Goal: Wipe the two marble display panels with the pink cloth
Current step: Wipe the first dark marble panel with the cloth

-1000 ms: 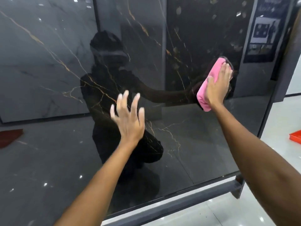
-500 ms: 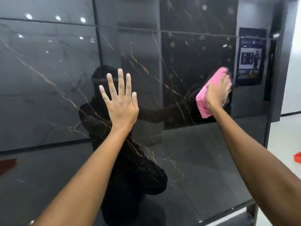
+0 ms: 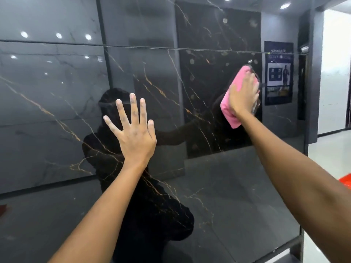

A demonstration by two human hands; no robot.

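Note:
A glossy black marble panel (image 3: 218,186) with gold veins fills the view in front of me; its top edge runs across the upper part and its right edge stands at the right. My right hand (image 3: 244,93) presses a folded pink cloth (image 3: 230,109) flat against the panel's upper right area. My left hand (image 3: 135,133) rests near the panel's middle with fingers spread and nothing in it. A second panel cannot be told apart from the reflections.
The panel stands in a dark metal frame (image 3: 296,249) at the lower right. Right of it lies a pale tiled floor (image 3: 326,154) with a red object (image 3: 346,182) on it. A dark wall (image 3: 313,73) stands beyond the panel's right edge.
The view has tilted upward, bringing the panel's top edge into sight. My left hand has risen on the panel. My right hand stays on the cloth near the upper right.

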